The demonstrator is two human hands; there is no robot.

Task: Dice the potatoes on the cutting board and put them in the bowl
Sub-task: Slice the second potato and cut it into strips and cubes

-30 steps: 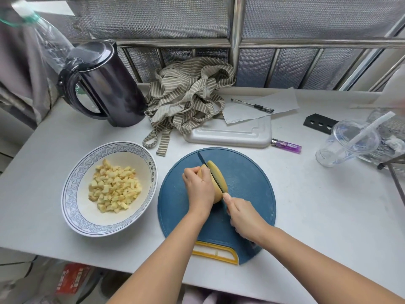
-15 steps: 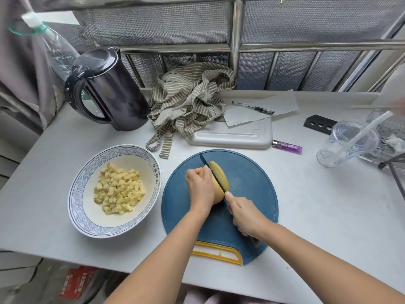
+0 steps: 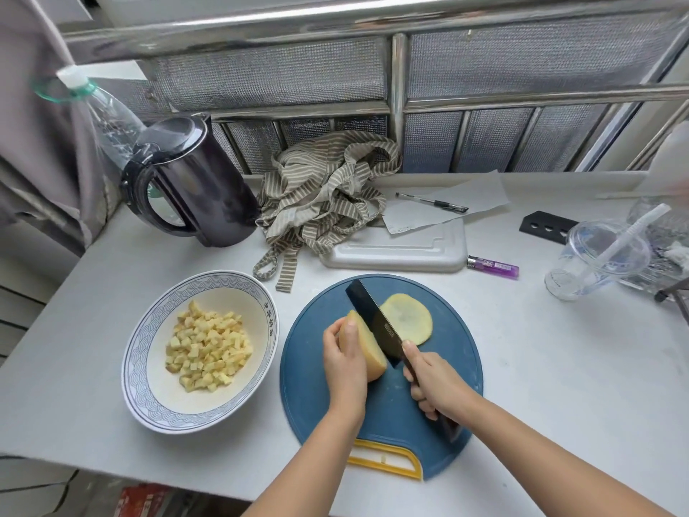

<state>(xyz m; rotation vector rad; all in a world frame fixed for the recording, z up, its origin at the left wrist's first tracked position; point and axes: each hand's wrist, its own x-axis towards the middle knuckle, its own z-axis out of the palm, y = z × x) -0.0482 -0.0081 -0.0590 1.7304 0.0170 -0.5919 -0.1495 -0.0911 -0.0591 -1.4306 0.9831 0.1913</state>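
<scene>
I am watching the potato (image 3: 367, 348) sitting on the round blue cutting board (image 3: 440, 404), which is lying at the near edge of the worktop (image 3: 559, 386) with its yellow handle (image 3: 387, 466) pointing toward me. The left hand (image 3: 345, 361) is curling over the potato's left side and gripping it. The right hand (image 3: 434, 386) is wrapping round the grip of the knife (image 3: 376, 322), forefinger pressing at the base of the dark blade. The blade is standing against the potato's cut face, and a flat slice (image 3: 408, 319) is lying on the board just beyond it.

Just left of the board, toward the near left corner, the blue-rimmed bowl (image 3: 130, 367) is holding a heap of diced potato (image 3: 208, 352).

Behind the board, a white tray (image 3: 399, 251) is lying flat with a striped cloth (image 3: 324, 195) bunching over its left end and a purple lighter (image 3: 492, 267) resting beside its right end. A black kettle (image 3: 201, 192) is standing with its lid down at the far left corner. Near the right edge, a clear lidded cup (image 3: 596, 259) is carrying a straw; I cannot tell what is in it.
</scene>
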